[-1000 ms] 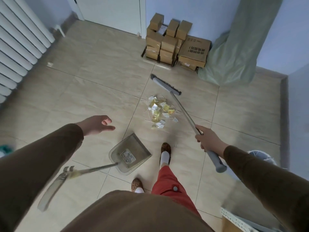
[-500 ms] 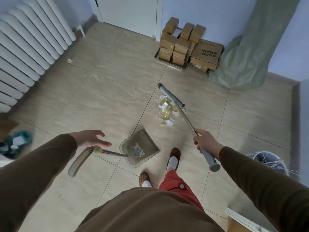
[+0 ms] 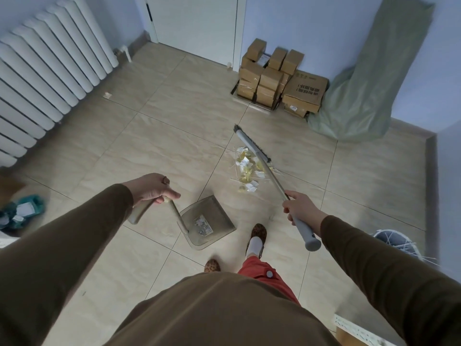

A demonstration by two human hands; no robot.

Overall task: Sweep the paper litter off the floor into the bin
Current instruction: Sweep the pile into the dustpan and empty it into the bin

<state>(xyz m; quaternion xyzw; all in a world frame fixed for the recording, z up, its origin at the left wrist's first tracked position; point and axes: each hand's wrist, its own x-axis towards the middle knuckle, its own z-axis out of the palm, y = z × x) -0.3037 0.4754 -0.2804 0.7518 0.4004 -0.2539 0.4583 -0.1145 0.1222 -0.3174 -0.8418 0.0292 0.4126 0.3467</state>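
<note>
Left hand (image 3: 149,189) grips the translucent grey plastic dustpan's (image 3: 208,222) handle, mouth facing the white-and-yellow paper litter (image 3: 245,168) at frame centre; right hand (image 3: 300,209) clasps the grey-handled broom (image 3: 264,168) behind it, ready to sweep.

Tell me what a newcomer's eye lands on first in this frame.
The pile of paper litter at mid-floor, with the broom head lying along its far right edge. Nearer, the right hand grips the broom handle and the left hand holds the dustpan, which sits on the tiles short of the pile.
</note>
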